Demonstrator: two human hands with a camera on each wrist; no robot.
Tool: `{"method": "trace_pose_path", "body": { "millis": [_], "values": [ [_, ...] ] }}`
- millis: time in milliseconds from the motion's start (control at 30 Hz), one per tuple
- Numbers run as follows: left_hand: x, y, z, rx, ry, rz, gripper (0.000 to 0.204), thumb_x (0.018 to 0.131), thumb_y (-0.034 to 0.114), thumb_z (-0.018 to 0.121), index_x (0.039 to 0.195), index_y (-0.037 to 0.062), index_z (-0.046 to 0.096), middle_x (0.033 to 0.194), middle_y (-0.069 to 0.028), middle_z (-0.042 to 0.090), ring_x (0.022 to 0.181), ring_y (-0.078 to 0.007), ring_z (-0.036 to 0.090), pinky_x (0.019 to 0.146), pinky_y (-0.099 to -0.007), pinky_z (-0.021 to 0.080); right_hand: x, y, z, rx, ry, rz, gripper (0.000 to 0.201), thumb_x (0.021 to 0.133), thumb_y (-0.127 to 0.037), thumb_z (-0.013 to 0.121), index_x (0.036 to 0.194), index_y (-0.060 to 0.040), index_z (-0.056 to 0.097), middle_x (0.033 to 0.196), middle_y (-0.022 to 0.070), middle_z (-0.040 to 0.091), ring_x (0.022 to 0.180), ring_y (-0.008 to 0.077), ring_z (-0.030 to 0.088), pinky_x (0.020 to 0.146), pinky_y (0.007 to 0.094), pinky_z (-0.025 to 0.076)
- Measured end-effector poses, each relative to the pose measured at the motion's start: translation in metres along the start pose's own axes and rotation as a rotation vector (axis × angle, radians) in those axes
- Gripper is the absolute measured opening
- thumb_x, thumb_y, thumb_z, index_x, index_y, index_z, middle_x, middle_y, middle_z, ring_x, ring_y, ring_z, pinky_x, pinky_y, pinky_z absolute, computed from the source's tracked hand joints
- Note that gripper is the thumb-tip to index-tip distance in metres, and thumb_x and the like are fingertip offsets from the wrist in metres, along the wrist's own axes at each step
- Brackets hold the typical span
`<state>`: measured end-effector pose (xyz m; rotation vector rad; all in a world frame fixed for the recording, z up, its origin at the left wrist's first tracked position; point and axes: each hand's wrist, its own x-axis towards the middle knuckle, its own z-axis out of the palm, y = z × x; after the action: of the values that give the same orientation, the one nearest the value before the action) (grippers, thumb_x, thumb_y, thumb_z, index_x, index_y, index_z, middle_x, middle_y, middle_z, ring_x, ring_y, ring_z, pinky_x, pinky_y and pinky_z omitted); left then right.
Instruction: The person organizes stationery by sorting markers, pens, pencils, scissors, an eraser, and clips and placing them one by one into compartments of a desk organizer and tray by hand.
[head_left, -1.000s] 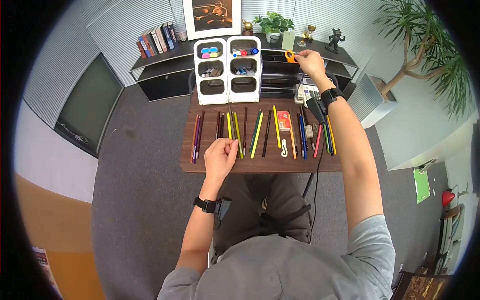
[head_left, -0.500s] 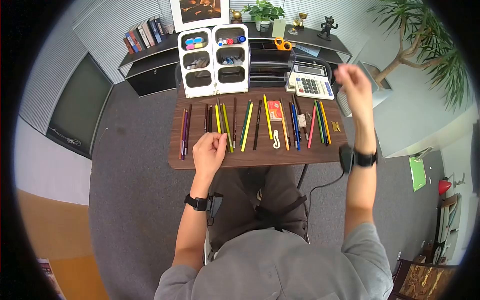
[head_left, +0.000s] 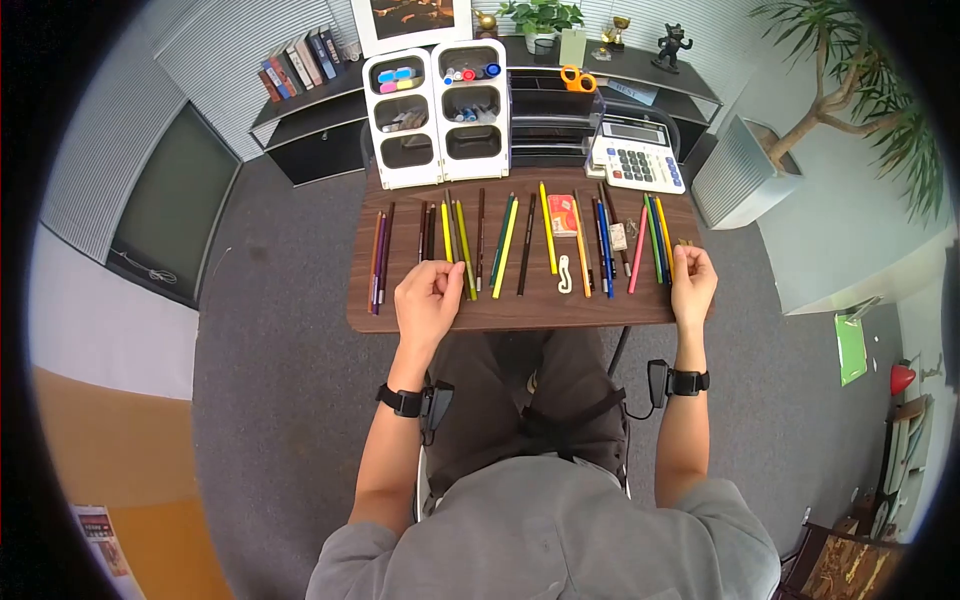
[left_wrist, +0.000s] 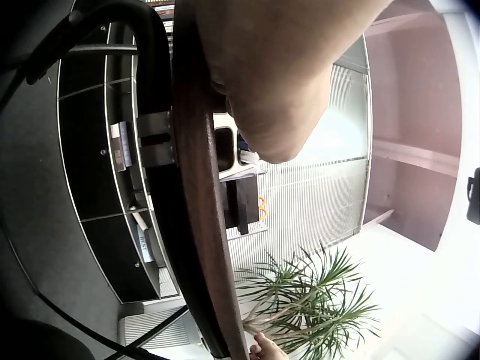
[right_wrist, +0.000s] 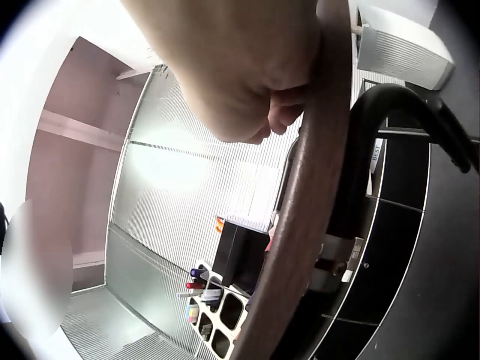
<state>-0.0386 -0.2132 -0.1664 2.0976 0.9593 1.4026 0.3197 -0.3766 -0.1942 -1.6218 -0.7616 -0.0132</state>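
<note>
My left hand (head_left: 428,302) rests at the table's front edge, fingers loosely curled, beside an olive pencil (head_left: 466,250). At the right edge lies my right hand (head_left: 692,290), also loosely curled, close to a yellow pencil (head_left: 664,240); a small gold item (head_left: 685,243) shows just past its fingertips, and touching cannot be told. Nothing is visibly held. Between the hands are coloured pencils in spread groups, a red-and-white pack (head_left: 563,215), a grey-white eraser (head_left: 618,237) and a white curved piece (head_left: 565,274). In the wrist views, the left hand (left_wrist: 277,82) and right hand (right_wrist: 232,71) hide their undersides.
White bins (head_left: 405,163) with markers stand at the table's back left. Orange scissors (head_left: 578,79) lie on a black organizer (head_left: 540,120); a calculator (head_left: 645,165) is to its right. Behind are a dark cabinet (head_left: 320,160) and a potted plant (head_left: 745,175).
The right hand has left the orange scissors on the organizer and come back and down to the table's right edge. The left hand has stayed in place; the head view has shifted slightly.
</note>
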Motion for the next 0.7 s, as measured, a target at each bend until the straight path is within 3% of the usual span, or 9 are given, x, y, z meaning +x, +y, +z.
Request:
{"method": "trace_pose_path", "body": {
  "millis": [500, 600, 700],
  "values": [
    [0.0, 0.006, -0.007, -0.035, 0.068, 0.026, 0.01, 0.089, 0.006, 0.074, 0.083, 0.0009, 0.068, 0.063, -0.0028, 0.054, 0.055, -0.0092, 0.048, 0.051, -0.026, 0.038, -0.011, -0.01, 0.002, -0.143, -0.013, -0.057, 0.019, 0.097, -0.019, 0.068, 0.094, 0.0, 0.069, 0.07, -0.0008, 0.061, 0.064, 0.0057, 0.053, 0.059, 0.0237, 0.044],
    [0.007, 0.016, -0.022, 0.066, 0.105, -0.037, 0.011, 0.089, 0.009, 0.075, 0.083, 0.001, 0.069, 0.063, -0.0028, 0.057, 0.057, -0.0093, 0.051, 0.054, -0.0251, 0.041, -0.011, -0.01, 0.002, -0.133, -0.007, -0.066, 0.018, 0.097, -0.018, 0.067, 0.094, 0.0, 0.069, 0.07, -0.0015, 0.06, 0.064, 0.0054, 0.052, 0.059, 0.0231, 0.044],
    [0.022, 0.018, -0.048, 0.328, 0.11, -0.18, 0.017, 0.091, 0.019, 0.073, 0.087, 0.0022, 0.071, 0.067, -0.0067, 0.064, 0.058, -0.0172, 0.06, 0.058, -0.0316, 0.048, -0.012, -0.011, 0.002, -0.125, -0.008, -0.083, 0.019, 0.098, -0.017, 0.067, 0.095, 0.0009, 0.068, 0.07, -0.0017, 0.06, 0.064, 0.0047, 0.052, 0.059, 0.0226, 0.043]
  ]
}}
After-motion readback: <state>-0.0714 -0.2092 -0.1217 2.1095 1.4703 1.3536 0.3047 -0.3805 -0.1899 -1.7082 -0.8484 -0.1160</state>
